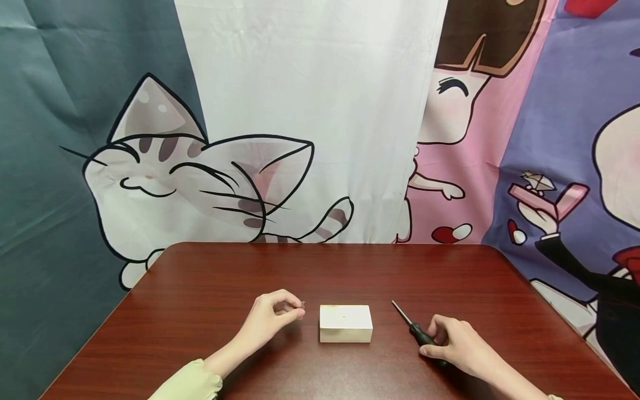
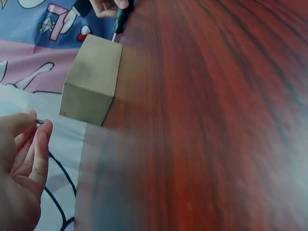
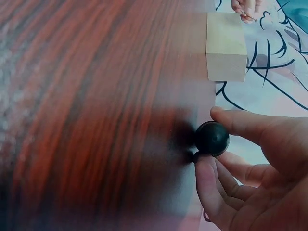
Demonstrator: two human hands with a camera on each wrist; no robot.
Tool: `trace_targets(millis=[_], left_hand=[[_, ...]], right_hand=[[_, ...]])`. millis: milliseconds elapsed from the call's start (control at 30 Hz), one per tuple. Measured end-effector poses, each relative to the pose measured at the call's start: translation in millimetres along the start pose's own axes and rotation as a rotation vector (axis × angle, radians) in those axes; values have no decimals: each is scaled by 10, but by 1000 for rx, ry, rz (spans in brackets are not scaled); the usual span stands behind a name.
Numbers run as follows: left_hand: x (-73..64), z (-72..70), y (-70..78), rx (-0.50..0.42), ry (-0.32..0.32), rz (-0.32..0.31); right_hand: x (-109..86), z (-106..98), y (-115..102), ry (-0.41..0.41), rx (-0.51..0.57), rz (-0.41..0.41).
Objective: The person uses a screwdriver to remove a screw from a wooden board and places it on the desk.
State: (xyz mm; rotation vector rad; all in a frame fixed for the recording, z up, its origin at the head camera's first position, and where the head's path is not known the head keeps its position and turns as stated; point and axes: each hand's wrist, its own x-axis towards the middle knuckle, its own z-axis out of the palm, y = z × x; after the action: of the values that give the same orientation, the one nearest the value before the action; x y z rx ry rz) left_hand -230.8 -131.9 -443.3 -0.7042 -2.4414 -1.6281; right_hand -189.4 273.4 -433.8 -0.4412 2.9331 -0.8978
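Between the thumb and fingertip of my left hand point(image 1: 272, 314) is a small metal screw point(image 2: 40, 121), pinched just left of a pale wooden block point(image 1: 345, 324). The block lies on the table with a tiny dark spot on its top face. On its other side my right hand point(image 1: 457, 341) grips a screwdriver point(image 1: 419, 333) by its black handle. The shaft points up and to the left in the head view, away from me. In the right wrist view the handle's round butt end point(image 3: 212, 138) shows between thumb and fingers.
The reddish-brown wooden table point(image 1: 240, 266) has rounded far corners. Behind it hangs a cloth backdrop point(image 1: 310, 66) printed with a cartoon cat and figures. A pale yellow-green sleeve point(image 1: 190, 383) covers my left forearm.
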Motion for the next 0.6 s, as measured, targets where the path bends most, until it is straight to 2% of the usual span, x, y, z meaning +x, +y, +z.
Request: trace_targets(millis=[200,600], left_hand=[[-86,-145,-73,19,-10,-12],[-169,-330,-185,206,70,67]], right_hand=[[-1,3,6,-4,8,-8],[1,4,11,-2,13,-4]])
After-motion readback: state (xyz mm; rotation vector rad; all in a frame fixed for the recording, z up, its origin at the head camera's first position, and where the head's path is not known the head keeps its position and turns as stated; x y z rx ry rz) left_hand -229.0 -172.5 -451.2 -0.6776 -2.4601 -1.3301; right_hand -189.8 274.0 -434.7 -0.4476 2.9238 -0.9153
